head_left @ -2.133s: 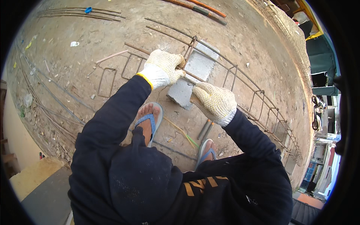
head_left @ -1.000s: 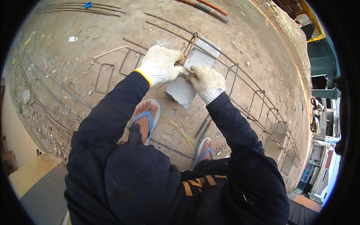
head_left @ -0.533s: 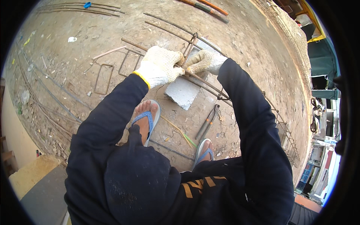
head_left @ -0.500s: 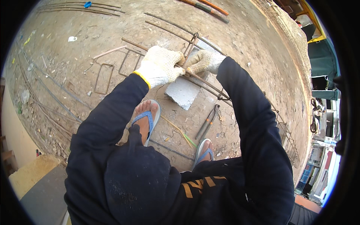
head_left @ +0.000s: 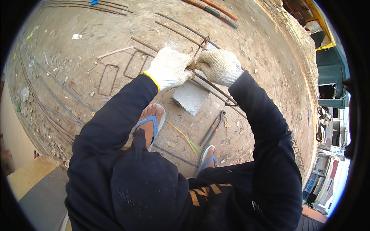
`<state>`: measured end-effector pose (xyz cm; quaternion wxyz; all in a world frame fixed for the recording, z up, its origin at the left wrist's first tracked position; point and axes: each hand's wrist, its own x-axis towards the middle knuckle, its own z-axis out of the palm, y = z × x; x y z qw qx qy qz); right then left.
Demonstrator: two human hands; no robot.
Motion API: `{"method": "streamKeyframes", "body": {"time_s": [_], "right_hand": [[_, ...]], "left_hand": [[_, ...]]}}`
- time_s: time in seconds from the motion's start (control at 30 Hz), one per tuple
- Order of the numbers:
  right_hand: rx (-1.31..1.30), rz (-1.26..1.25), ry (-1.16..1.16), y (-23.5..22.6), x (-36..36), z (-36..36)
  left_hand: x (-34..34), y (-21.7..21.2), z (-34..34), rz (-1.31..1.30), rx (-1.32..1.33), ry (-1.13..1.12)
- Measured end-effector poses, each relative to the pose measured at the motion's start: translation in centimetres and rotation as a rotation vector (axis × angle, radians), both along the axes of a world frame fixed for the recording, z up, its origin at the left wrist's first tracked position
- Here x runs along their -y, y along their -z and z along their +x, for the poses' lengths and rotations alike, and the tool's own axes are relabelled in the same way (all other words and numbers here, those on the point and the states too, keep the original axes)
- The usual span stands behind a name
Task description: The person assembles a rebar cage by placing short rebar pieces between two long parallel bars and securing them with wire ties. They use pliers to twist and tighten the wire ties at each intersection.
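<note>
Both of my hands wear cream knitted work gloves and meet at a frame of steel rebar [head_left: 179,34] with rectangular stirrups round it. My left hand [head_left: 169,69] is closed on the near rebar, thumb below it, where a stirrup [head_left: 201,47] crosses. Against that crossing, the fingers of my right hand [head_left: 219,66] are pinched together; whatever they hold is hidden. Under the frame sits a rough grey concrete block [head_left: 191,98]. Another stirrup [head_left: 231,103] hangs on the bars to the right of my hands. Pincers [head_left: 213,127] with orange and dark handles lie on the dirt nearer me.
Loose rectangular stirrups [head_left: 108,79] lie left of the frame. A long tool with orange handles [head_left: 216,13] rests at the far side, and thin rods [head_left: 84,7] at the far left. My sandalled feet [head_left: 152,122] stand close to the block.
My right hand has turned over and upward at the crossing, its back now showing more. My left hand keeps its hold. The whole view has shifted slightly.
</note>
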<state>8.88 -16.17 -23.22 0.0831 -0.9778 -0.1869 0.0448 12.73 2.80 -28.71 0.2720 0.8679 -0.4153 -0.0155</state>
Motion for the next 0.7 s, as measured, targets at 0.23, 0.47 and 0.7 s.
{"method": "streamKeyframes", "body": {"time_s": [0.23, 0.47, 0.7], "right_hand": [[0.004, 0.21, 0.243, 0.8, -1.9, -2.9], [0.471, 0.268, 0.45, 5.9, -5.8, -7.4], [0.374, 0.117, 0.54, 8.0, -7.8, -8.2]], "left_hand": [[-0.1, 0.0, -0.1, 0.051, -0.016, 0.005], [-1.3, -0.1, 1.2, -0.108, -0.152, 0.182], [0.0, -1.3, 1.8, 0.052, -0.258, 0.043]]}}
